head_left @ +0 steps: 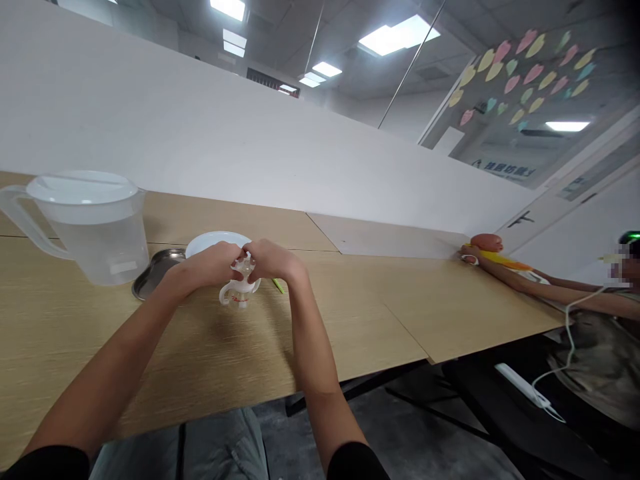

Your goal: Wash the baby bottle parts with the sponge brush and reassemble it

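Two hands meet around a small clear jug with a white handle: the left hand and right hand press together, fingers pinching its top to hold it upright over the wooden table, beside a white plate.

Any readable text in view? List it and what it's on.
Red print on the handled cup: too small to read.
Blue characters on the glass panel: too blurred to read.
No other legible text.
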`<state>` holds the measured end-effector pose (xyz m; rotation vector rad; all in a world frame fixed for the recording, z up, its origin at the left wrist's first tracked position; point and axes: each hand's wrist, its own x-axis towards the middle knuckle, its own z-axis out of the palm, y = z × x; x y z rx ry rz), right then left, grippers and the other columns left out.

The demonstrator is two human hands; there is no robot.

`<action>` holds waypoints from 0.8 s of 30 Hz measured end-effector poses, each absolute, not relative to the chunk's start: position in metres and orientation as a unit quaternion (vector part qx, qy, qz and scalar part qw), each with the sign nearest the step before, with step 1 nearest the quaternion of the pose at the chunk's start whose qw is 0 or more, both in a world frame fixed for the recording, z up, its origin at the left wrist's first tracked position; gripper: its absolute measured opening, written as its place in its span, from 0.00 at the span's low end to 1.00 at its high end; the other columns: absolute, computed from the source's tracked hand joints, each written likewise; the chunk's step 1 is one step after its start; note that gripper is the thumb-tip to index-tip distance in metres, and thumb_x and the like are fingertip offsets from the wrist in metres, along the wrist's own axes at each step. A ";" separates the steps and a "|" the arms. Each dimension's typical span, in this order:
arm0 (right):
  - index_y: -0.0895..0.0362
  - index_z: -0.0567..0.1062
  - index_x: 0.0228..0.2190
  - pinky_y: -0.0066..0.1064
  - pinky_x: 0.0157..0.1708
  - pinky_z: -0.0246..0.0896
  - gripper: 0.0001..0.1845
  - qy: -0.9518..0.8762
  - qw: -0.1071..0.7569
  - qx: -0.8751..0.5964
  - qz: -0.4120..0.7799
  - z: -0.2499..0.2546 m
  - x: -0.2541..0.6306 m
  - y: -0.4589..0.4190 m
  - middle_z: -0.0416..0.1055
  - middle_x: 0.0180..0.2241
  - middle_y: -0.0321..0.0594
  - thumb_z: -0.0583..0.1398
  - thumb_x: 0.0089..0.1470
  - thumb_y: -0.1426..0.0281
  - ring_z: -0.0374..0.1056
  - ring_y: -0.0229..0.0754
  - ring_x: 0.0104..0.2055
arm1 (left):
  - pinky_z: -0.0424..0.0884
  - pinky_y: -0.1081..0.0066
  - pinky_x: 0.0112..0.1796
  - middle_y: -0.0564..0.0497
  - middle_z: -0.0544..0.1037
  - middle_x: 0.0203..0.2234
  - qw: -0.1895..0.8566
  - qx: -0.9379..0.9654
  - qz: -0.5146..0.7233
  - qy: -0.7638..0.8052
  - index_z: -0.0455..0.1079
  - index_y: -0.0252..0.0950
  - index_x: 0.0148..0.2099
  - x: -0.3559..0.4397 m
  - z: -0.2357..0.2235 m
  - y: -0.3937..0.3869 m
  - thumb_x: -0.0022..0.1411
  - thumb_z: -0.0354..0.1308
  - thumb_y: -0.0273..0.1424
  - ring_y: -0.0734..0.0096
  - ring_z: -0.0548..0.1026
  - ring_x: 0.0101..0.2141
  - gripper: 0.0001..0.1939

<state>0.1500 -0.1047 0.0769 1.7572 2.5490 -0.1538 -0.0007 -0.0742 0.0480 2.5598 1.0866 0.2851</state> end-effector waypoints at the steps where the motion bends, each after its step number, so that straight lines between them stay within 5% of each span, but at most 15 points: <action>1: 0.59 0.75 0.44 0.25 0.32 0.59 0.24 0.822 0.020 0.567 -0.049 0.077 0.150 -0.105 0.77 0.44 0.44 0.71 0.44 0.72 0.72 0.42 0.43 | 0.66 0.68 0.35 0.47 0.79 0.34 0.174 0.902 0.097 0.382 0.73 0.34 0.40 -0.001 0.049 -0.075 0.52 0.60 0.36 0.61 0.76 0.36 0.14; 24: 0.60 0.76 0.44 0.25 0.34 0.62 0.25 0.816 0.032 0.576 -0.042 0.078 0.149 -0.103 0.77 0.45 0.45 0.73 0.42 0.71 0.73 0.44 0.45 | 0.64 0.70 0.35 0.48 0.79 0.34 0.181 0.913 0.088 0.354 0.73 0.35 0.41 -0.003 0.051 -0.071 0.52 0.58 0.38 0.64 0.74 0.35 0.15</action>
